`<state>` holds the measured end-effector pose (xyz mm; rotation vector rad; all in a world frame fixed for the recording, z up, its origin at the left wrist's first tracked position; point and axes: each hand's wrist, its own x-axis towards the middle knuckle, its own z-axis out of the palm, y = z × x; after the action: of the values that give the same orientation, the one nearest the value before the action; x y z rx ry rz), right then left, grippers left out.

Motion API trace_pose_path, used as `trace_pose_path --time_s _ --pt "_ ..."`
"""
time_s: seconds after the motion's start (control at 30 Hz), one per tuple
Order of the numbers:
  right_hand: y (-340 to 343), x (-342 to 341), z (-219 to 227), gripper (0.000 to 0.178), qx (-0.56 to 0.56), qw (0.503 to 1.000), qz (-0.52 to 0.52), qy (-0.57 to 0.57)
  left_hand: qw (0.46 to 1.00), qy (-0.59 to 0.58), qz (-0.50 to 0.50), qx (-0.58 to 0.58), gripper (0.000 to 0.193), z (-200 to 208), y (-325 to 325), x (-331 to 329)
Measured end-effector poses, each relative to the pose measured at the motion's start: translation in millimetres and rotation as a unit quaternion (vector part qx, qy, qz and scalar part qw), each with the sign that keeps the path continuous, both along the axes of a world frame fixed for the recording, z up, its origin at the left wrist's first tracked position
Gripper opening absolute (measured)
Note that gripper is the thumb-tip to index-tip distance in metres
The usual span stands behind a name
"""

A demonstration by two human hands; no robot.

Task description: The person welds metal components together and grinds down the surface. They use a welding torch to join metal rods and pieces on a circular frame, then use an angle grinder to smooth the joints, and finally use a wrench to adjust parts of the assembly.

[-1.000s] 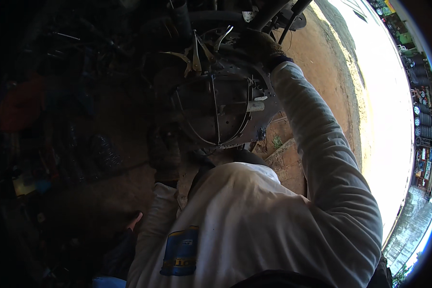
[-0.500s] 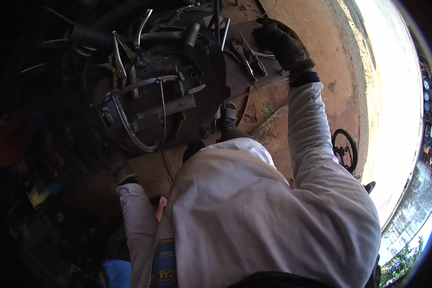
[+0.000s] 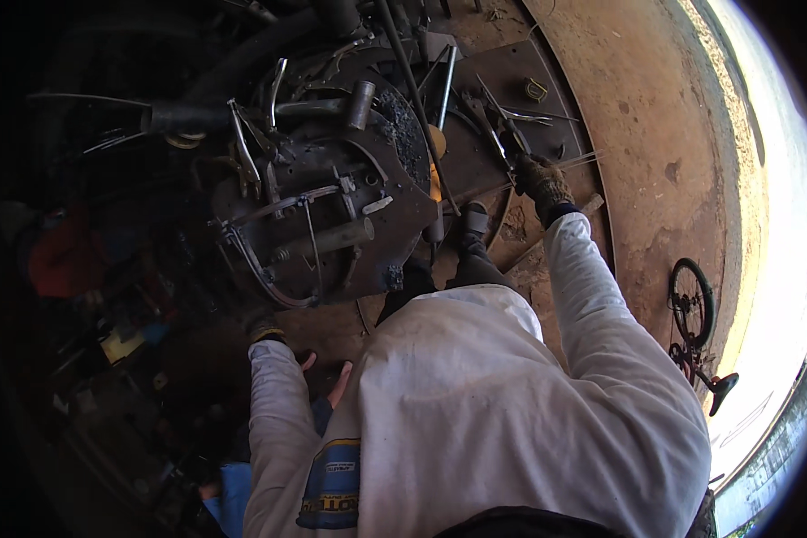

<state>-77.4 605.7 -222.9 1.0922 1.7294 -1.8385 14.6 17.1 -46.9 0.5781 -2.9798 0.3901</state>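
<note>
My right hand (image 3: 542, 185), in a dark knit glove, is at the near end of a dark pliers-like tool (image 3: 515, 136) on the brown metal table. Its fingers look curled round the handle end. Another long-handled tool (image 3: 488, 124) lies alongside, and a small tape measure (image 3: 535, 88) sits farther off. My left hand (image 3: 262, 326), also gloved, is low beside the near left edge of a dark metal plate (image 3: 403, 229); shadow hides its fingers. A frame of bent metal rods (image 3: 251, 255) rests on that plate with a short pipe (image 3: 332, 238) inside it.
Locking pliers (image 3: 244, 148) and an upright tube (image 3: 360, 105) stand on the plate. A long dark bar (image 3: 412, 85) slants past its right side. A bicycle wheel (image 3: 693, 303) shows on the right. Blue cloth (image 3: 235, 493) and some bare skin (image 3: 339, 384) show at lower left.
My right hand has come nearer, from the far part of the table to the pliers-like tool. The tape measure now shows where the hand was. The whole view has shifted.
</note>
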Motion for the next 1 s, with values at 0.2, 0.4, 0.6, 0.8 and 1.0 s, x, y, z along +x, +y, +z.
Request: trace_pose_path --time_s 0.2,0.4,0.6,0.8,1.0 --pt "-71 -56 94 0.048 0.071 0.961 0.086 0.254 0.999 -0.037 0.015 -0.028 0.051 6 9 0" --pt "-172 -142 247 0.032 0.283 0.708 0.386 0.519 0.990 -0.120 0.031 -0.068 0.053 23 27 10" --pt "-212 -235 262 0.028 0.437 0.547 0.440 0.563 0.999 0.012 0.004 0.030 0.037 3 10 8" --pt "-193 -206 198 0.029 0.381 0.707 0.377 0.460 0.999 0.027 0.044 0.010 0.026 -24 -2 23" --pt "-188 -228 178 0.043 0.408 0.730 0.431 0.339 0.996 0.048 0.051 0.062 0.029 -22 0 17"
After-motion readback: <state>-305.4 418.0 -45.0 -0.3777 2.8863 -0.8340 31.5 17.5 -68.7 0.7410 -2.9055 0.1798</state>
